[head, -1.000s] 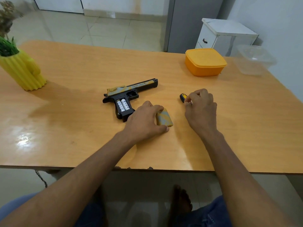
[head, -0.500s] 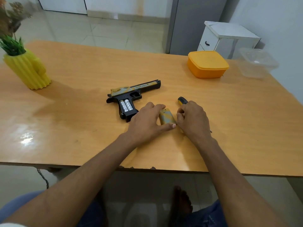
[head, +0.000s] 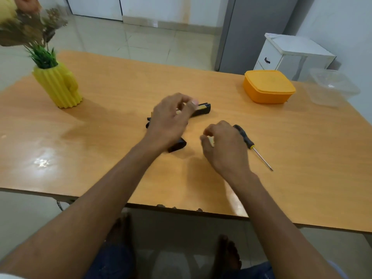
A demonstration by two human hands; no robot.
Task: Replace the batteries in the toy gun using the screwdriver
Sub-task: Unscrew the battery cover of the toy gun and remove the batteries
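Note:
The black and tan toy gun [head: 203,110] lies on the wooden table [head: 120,93], mostly hidden under my left hand [head: 171,119]. Only its muzzle end and the bottom of its grip [head: 177,147] show. My left hand hovers over the gun, blurred, with its fingers curled and apart. To the right, my right hand [head: 226,147] is closed around the tan battery cover [head: 211,141], of which only a sliver shows between the fingers. The screwdriver [head: 244,138], black-handled with a yellow collar, lies free on the table just right of my right hand.
An orange lidded box [head: 268,86] and a clear plastic container [head: 332,87] stand at the back right. A yellow ribbed vase [head: 58,85] with a plant stands at the back left. The table's near edge [head: 181,209] is chipped.
My left hand left the battery cover and moved up over the gun. My right hand took the cover and drew left of the screwdriver, which now lies uncovered.

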